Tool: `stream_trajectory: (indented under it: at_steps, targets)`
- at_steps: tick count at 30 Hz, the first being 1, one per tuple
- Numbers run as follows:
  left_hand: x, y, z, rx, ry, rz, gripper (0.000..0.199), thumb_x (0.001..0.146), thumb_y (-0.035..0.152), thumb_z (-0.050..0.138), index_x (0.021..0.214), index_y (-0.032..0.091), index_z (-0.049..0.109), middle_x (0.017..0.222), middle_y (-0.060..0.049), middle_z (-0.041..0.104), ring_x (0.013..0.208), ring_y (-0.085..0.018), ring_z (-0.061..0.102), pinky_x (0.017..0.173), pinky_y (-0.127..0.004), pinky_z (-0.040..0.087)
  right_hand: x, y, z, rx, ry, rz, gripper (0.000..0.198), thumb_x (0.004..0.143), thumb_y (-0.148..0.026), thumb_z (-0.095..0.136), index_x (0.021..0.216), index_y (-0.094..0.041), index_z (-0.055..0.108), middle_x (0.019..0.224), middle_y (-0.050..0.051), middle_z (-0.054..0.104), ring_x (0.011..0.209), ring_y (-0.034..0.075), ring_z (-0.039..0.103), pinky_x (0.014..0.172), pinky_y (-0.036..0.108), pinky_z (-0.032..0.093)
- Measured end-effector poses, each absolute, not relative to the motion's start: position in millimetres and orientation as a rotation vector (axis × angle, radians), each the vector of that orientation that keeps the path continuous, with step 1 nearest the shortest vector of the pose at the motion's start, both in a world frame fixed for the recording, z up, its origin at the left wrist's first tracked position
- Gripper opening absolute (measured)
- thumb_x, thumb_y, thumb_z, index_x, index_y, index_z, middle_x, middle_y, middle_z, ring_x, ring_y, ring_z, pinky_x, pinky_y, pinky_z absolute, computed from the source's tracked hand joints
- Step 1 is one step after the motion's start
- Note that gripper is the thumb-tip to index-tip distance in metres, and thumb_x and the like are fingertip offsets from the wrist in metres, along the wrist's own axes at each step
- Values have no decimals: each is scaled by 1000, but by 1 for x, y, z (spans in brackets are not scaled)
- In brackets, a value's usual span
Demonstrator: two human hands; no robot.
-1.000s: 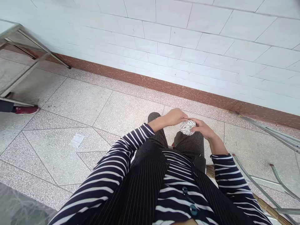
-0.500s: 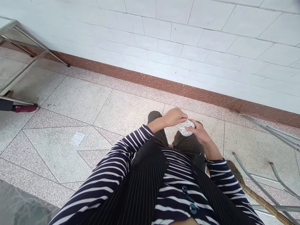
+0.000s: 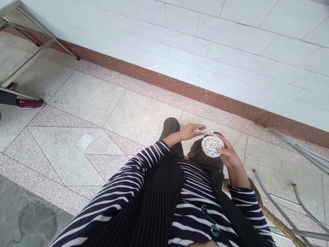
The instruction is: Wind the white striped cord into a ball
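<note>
A round white woven piece [image 3: 212, 146] with dark flecks, like a coiled braid, is held above my right knee, its flat face turned up towards me. My right hand [image 3: 229, 154] grips its right edge, thumb on the face and fingers behind. At the upper left of the piece, my left hand [image 3: 191, 131] has thumb and fingers close together around a thin strand [image 3: 208, 133] that runs to the rim. The strand's exact path is too small to make out.
A straw broom [image 3: 279, 223] and metal chair legs [image 3: 272, 202] lie at the right. Metal tubes [image 3: 298, 145] rest near the wall. A metal-framed table [image 3: 33, 61] and another person's red shoe [image 3: 31, 103] are at left. White paper [image 3: 85, 141] lies on the floor.
The woven piece has turned to show its round face more fully and moved slightly right and down with my right hand. My left fingers have drawn apart from its face.
</note>
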State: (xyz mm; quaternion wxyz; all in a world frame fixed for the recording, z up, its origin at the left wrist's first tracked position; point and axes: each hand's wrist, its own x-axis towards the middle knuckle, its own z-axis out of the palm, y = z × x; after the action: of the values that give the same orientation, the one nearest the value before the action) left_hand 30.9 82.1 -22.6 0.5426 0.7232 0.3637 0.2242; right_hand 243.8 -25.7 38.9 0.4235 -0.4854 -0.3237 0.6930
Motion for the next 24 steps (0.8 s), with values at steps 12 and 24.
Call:
stream_trajectory:
  at_steps: [12,24]
  targets:
    - [41,89,-33,1663,786,418,18,88,25,68,99,15,78,97,-4,79,91,-17,69,84,-25,48,243,-37,37,-1195,-786,1729,70,59,-44,87,124,-29,68,124,8,71,121,36,62,110,52,45]
    - [36,86,-27,1510,994,658,25,87,34,65,90,13,78,86,-4,75,78,-15,65,73,-24,48,252,-43,35,-1230,-694,1703,70,54,-41,92,120,-28,71,125,8,71,116,35,64,103,50,49]
